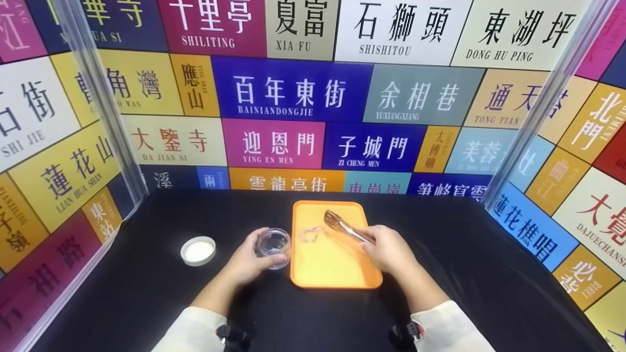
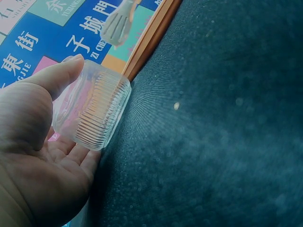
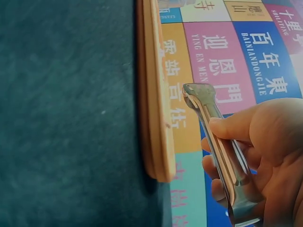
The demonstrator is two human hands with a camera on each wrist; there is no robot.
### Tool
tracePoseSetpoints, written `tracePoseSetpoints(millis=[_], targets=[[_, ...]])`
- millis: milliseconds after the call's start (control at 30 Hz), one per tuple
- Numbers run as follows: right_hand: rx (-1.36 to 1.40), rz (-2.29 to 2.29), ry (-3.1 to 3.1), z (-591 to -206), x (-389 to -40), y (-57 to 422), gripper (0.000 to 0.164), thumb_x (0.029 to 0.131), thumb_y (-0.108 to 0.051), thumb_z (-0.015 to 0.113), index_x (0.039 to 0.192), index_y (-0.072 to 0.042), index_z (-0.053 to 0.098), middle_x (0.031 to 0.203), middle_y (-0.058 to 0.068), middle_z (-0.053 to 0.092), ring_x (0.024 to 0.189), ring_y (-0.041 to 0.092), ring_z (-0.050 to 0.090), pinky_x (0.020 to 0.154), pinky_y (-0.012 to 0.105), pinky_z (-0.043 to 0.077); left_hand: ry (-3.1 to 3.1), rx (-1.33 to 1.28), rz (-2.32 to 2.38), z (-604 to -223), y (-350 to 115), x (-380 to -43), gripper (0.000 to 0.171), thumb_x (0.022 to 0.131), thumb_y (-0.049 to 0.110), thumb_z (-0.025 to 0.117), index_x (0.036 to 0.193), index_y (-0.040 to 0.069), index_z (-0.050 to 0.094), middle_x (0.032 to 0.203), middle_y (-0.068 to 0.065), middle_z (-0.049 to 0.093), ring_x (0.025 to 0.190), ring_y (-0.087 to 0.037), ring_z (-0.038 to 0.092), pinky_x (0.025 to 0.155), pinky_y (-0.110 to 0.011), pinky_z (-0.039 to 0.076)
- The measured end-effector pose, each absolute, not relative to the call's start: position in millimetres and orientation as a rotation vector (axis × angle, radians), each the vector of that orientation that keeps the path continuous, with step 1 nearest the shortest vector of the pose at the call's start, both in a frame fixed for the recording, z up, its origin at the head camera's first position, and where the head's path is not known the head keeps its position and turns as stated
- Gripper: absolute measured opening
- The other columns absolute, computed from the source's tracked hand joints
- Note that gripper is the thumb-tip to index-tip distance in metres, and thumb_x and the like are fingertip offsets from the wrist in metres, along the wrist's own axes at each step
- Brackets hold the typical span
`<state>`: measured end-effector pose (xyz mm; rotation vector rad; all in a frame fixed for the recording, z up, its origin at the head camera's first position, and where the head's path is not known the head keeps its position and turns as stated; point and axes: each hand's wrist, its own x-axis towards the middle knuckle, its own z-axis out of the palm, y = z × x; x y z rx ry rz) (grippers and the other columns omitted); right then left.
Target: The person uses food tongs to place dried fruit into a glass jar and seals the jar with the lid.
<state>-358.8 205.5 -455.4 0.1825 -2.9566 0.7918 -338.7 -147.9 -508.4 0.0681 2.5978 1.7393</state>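
Observation:
My left hand (image 1: 248, 262) grips a clear jar (image 1: 275, 243) with a ribbed wall, just left of the orange tray (image 1: 337, 274). The jar (image 2: 102, 111) stands between thumb and fingers in the left wrist view, its mouth uncovered. My right hand (image 1: 390, 248) holds metal tongs (image 1: 348, 229) over the tray's right side, their head pointing up and left. In the right wrist view, thumb and fingers squeeze the tongs (image 3: 222, 151) along their arms. Small pale pieces (image 1: 309, 234) lie on the tray's upper left; their kind is too blurred to tell.
A round white lid (image 1: 198, 250) lies on the black tabletop (image 1: 146, 293), left of the jar. Printed panels (image 1: 293, 93) with place names wall in the back and both sides, with clear corner posts (image 1: 530, 107). A small pale speck (image 2: 176, 106) is on the cloth.

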Motion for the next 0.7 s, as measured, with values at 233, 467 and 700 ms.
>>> tracePoseSetpoints(millis=[233, 467, 700], targets=[[0.234, 0.767, -2.921, -445.3, -350.9, 198.9, 0.036, 0.100, -0.023, 0.076, 0.136, -0.022, 0.075, 0.134, 0.012, 0.073, 0.119, 0.032, 0.068, 0.112, 0.056, 0.054, 2.589, 0.080, 1.746, -509.8, -148.6, -339.6, 0.102, 0.080, 0.048, 0.094, 0.162, 0.019, 0.041, 0.165, -0.012, 0.051, 0.156, -0.037, 0.045, 0.131, -0.061, 0.032], [0.330, 0.767, -2.852, -439.6, -338.9, 184.0, 0.036, 0.099, -0.025, 0.078, 0.135, -0.024, 0.076, 0.134, 0.007, 0.075, 0.123, 0.030, 0.069, 0.112, 0.054, 0.054, 2.595, 0.089, 1.755, -510.6, -147.7, -341.0, 0.098, 0.082, 0.043, 0.093, 0.162, 0.017, 0.042, 0.164, -0.013, 0.053, 0.155, -0.037, 0.047, 0.131, -0.060, 0.033], [0.401, 0.798, -2.817, -435.2, -324.7, 167.1, 0.035, 0.099, -0.027, 0.078, 0.134, -0.031, 0.076, 0.131, 0.002, 0.077, 0.118, 0.026, 0.071, 0.106, 0.050, 0.057, 2.605, 0.106, 1.765, -511.6, -147.4, -341.9, 0.096, 0.083, 0.039, 0.093, 0.161, 0.014, 0.042, 0.163, -0.014, 0.054, 0.154, -0.037, 0.048, 0.131, -0.057, 0.035]])
